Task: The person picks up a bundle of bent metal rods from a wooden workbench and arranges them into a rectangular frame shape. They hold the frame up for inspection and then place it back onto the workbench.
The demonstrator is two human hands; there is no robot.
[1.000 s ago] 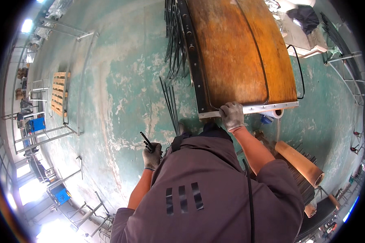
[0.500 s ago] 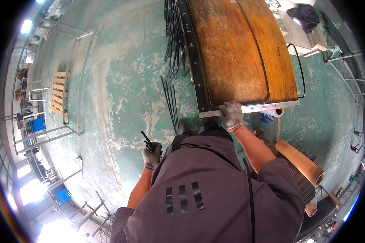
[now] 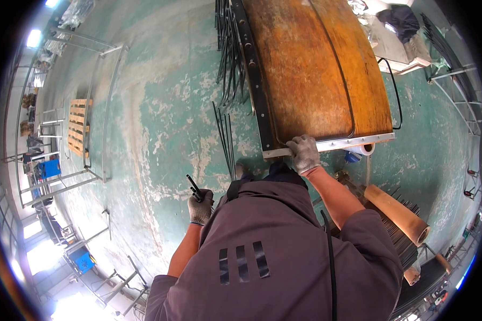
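Note:
My left hand (image 3: 201, 207), in a grey knit glove, is closed around a few thin black tubes (image 3: 193, 183) whose ends stick up past my fingers. In front of me stands a table with a worn orange-brown wooden top (image 3: 316, 80). A bent black rod (image 3: 341, 59) lies on that top, its rounded loop toward me. At the table's near edge my gloved right hand (image 3: 305, 154) curls its fingers over the rod, beside the pale metal strip (image 3: 353, 142). The glove hides the stretch of rod under it.
Several black rods hang along the table's left side (image 3: 231, 69), and more thin rods (image 3: 226, 139) lean below them. Another bent rod (image 3: 399, 96) juts out at the right. A cardboard tube (image 3: 396, 214) rests on stacked rods. A wooden pallet (image 3: 78, 127) and metal frames stand left.

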